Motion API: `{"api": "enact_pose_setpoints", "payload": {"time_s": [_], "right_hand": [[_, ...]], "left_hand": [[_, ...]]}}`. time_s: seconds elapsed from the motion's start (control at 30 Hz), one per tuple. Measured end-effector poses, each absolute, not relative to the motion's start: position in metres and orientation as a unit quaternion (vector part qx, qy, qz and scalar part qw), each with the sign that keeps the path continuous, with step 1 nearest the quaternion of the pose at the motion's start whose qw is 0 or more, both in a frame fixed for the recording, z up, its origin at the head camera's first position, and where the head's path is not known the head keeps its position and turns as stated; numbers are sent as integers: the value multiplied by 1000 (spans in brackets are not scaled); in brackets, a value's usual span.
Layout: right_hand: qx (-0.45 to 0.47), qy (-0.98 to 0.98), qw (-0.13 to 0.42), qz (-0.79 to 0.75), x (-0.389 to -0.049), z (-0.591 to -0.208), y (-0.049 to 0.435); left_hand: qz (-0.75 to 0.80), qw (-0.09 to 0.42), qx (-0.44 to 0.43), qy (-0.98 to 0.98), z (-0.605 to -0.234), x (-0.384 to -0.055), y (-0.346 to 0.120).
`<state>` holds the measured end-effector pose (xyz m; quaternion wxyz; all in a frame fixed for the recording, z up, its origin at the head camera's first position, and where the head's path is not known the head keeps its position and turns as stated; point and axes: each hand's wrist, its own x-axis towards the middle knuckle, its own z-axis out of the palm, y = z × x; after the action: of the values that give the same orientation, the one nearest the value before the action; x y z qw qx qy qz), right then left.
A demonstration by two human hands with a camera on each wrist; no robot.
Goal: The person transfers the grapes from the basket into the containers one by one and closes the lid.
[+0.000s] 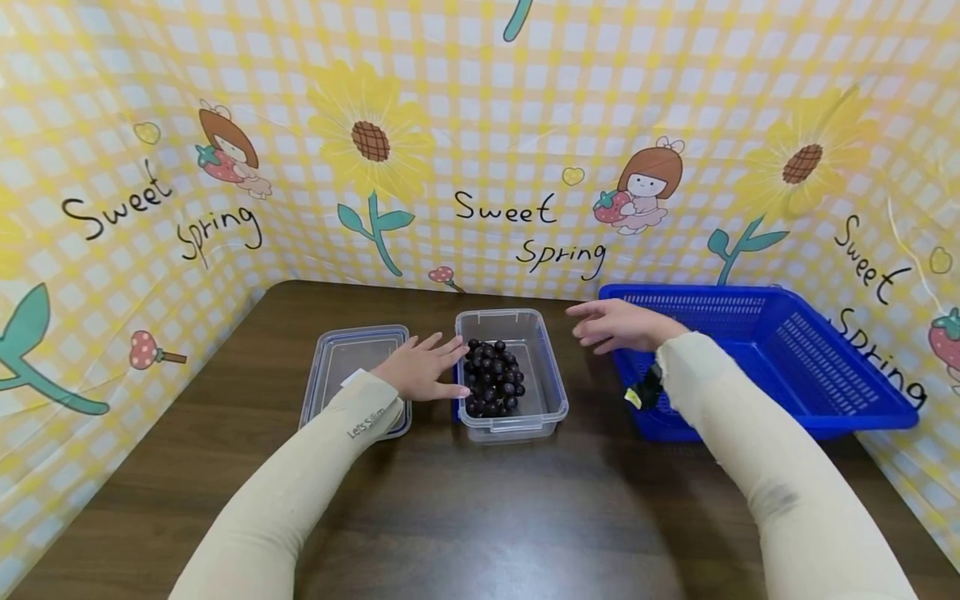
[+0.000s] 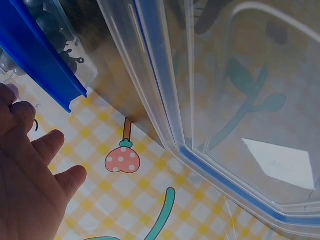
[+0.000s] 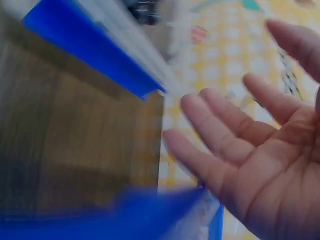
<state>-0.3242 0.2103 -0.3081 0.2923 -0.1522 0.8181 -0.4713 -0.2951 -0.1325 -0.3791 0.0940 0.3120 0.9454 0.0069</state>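
Note:
A bunch of dark grapes (image 1: 493, 379) lies along the left side of a clear plastic container (image 1: 536, 367). My left hand (image 1: 420, 367), fingers spread, is at the container's left side with its fingertips right at the rim. In the left wrist view a blue side latch (image 2: 40, 55) of the container hangs outward near those fingers. My right hand (image 1: 618, 323) holds nothing and hovers between the container and a blue basket (image 1: 757, 358), fingers extended towards the container. The right wrist view shows another blue latch (image 3: 95, 50) on the container's near side to that hand.
Left of the container, partly under my left forearm, lies a clear lid (image 1: 352, 350) with a blue seal and a white label. A small black item with a yellow tip (image 1: 643, 392) is by the basket's left side. Patterned cloth (image 1: 480, 125) walls in the brown table (image 1: 480, 517).

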Motion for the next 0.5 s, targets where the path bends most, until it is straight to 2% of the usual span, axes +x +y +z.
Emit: {"api": "enact_pose_setpoints", "payload": {"time_s": [0.2, 0.5], "right_hand": [[-120, 801, 278, -516, -322, -294, 256], [-93, 850, 260, -450, -317, -293, 317]], "left_hand": [[14, 98, 311, 945, -377, -294, -132], [18, 102, 314, 944, -376, -294, -132]]}}
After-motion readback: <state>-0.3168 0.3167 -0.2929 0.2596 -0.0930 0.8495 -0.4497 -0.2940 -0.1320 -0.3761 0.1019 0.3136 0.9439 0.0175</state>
